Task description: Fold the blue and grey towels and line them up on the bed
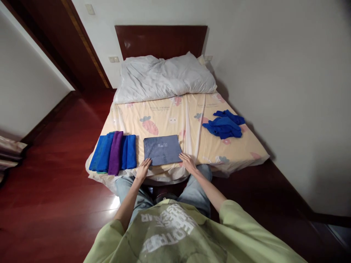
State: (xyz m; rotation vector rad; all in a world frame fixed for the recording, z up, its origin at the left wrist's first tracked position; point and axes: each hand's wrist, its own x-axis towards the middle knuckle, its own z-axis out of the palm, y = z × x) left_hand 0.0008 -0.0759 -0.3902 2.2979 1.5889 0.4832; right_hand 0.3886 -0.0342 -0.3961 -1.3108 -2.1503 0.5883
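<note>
A flat grey-blue rectangular cloth (162, 155) with small pale lettering lies on the bed near its front edge. My left hand (143, 169) touches its near left corner, and my right hand (188, 163) rests at its near right corner. Fingers of both hands are extended over the cloth's edge, not wrapped round it. To the left lie several folded cloths in a row, blue ones (101, 153) with a purple one (115, 153) among them. Crumpled blue cloths (224, 127) lie on the right part of the bed.
The bed (170, 120) has a yellow carrot-patterned sheet. A bunched white quilt (167, 78) lies by the dark wooden headboard (164, 40). Walls stand beyond the bed and at the right. A dark door (63, 44) is at the back left. My knees are against the bed's front edge.
</note>
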